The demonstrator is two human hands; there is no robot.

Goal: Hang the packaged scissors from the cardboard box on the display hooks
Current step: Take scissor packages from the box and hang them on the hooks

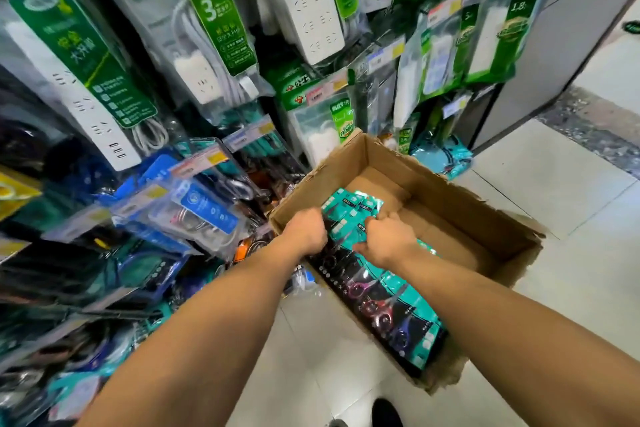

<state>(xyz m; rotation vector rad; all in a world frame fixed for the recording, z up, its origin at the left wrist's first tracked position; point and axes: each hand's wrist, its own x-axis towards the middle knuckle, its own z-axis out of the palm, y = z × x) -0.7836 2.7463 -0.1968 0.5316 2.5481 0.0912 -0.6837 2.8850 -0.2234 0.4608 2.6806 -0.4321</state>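
Note:
An open cardboard box (460, 208) stands on the floor against the display rack. Inside lie several teal and black packaged scissors (388, 302), spread along the box's near side. Both my hands reach into the box. My left hand (308, 230) grips the left edge of a teal pack (349, 208) with curled fingers. My right hand (386, 239) pinches the same bunch of packs from the right side. The display hooks are hidden behind hanging goods.
The rack on the left carries packaged power strips (311, 7) above and blue packaged hardware (204, 211) lower down, close to the box's left wall. Pale tiled floor (554, 191) lies to the right. A dark shoe (388, 412) shows at the bottom.

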